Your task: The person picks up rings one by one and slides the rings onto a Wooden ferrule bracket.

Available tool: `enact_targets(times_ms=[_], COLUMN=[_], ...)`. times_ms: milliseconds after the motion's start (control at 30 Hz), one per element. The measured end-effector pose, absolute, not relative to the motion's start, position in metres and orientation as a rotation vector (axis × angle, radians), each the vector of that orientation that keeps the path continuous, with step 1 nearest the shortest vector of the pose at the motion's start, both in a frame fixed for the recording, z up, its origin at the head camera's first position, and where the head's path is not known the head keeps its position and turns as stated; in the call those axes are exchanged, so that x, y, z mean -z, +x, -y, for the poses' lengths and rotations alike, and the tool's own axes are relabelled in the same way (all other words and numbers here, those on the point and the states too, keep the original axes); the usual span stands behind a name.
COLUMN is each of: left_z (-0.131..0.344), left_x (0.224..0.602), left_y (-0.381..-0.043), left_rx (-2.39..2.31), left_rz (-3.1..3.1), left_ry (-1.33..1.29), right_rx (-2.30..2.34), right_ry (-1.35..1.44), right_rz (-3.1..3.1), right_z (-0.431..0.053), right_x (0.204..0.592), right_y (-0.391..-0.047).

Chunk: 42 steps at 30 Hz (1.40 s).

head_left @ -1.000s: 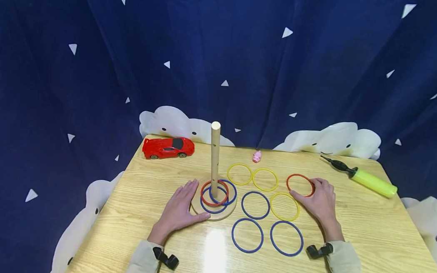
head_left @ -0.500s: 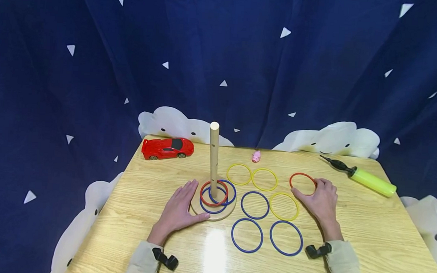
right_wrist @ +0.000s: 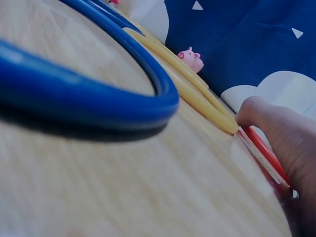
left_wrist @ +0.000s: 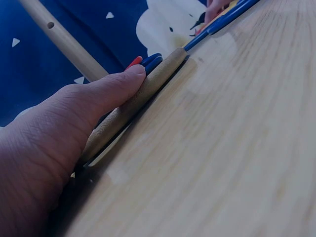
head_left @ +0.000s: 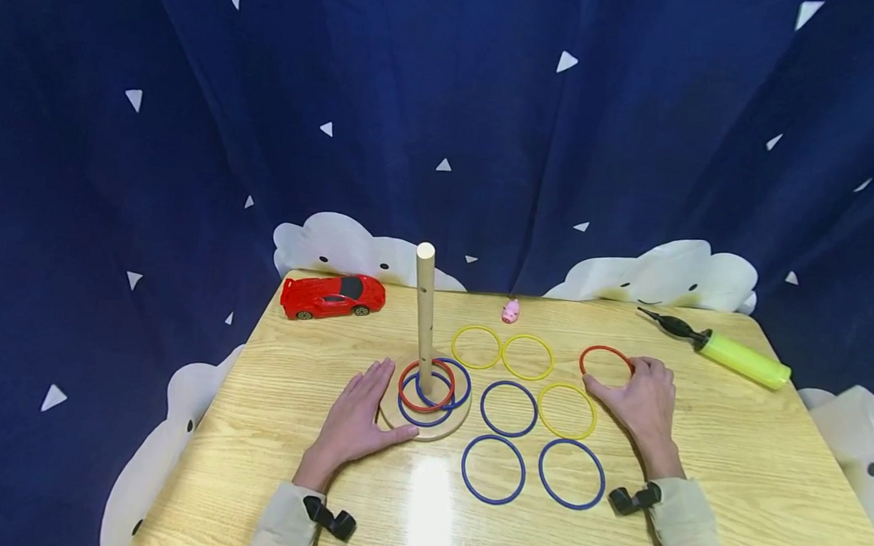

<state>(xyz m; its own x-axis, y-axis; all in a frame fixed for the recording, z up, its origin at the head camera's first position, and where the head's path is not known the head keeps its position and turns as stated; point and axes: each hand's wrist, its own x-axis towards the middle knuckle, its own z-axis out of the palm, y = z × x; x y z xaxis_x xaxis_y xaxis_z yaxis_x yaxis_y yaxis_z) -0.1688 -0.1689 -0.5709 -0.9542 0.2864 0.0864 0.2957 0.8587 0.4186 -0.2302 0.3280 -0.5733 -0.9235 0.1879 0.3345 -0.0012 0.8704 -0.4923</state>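
A round wooden base (head_left: 464,415) carries an upright wooden peg (head_left: 424,314). One red ring (head_left: 407,373) and two blue rings (head_left: 468,377) lie on the base around the peg's foot. My left hand (head_left: 353,414) rests against the base's left side, its fingers straight and its thumb along the front edge; the left wrist view shows that thumb (left_wrist: 111,91) on the rim. Over at the right, my right hand (head_left: 643,402) pinches another red ring (head_left: 596,348) between thumb and fingers, low over the table. The right wrist view shows this ring (right_wrist: 269,153) partly hidden by the hand.
Between the hands lie three yellow rings (head_left: 569,386) and three blue rings (head_left: 491,502). Behind them sits a small pink pig (head_left: 510,312). A red toy car (head_left: 334,297) stands back left, a yellow-green hand pump (head_left: 743,358) back right. A dark blue curtain (head_left: 491,126) hangs behind the table.
The right hand and its red ring have shifted slightly right and away from the yellow ring, then stayed there. The left hand has kept its place at the base.
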Motion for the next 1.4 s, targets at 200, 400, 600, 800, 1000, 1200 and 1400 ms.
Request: enact_targets(times_ms=[200,400,600,800,1000,1200,1400], left_z=[0.168,0.169,0.169,0.168,0.169,0.168,0.169], left_x=[0.571,0.571,0.571,0.571,0.57,0.569,0.571], left_y=[-0.169,-0.169,-0.169,-0.169,-0.17,-0.17,-0.17], left_rx=[0.685,0.686,0.693,0.7,0.698,0.712,0.69], left_rz=[3.012,3.02,3.006,3.004,3.005,2.996,3.001], left_ry=[-0.476,-0.472,-0.472,-0.484,-0.481,-0.485,-0.478], right_rx=[-0.73,-0.744,-0.771,-0.779,-0.815,-0.861,-0.892], right_ry=[-0.138,-0.143,-0.155,-0.128,-0.092,0.006,0.139], right_rz=[2.643,2.648,2.659,2.633,2.627,2.549,2.404], right_z=[-0.328,-0.326,-0.325,-0.324,-0.319,-0.307,-0.29], right_x=[0.575,0.573,0.57,0.56,0.537,0.507,0.472], right_y=[-0.228,-0.228,-0.227,-0.228,-0.227,-0.219,-0.216])
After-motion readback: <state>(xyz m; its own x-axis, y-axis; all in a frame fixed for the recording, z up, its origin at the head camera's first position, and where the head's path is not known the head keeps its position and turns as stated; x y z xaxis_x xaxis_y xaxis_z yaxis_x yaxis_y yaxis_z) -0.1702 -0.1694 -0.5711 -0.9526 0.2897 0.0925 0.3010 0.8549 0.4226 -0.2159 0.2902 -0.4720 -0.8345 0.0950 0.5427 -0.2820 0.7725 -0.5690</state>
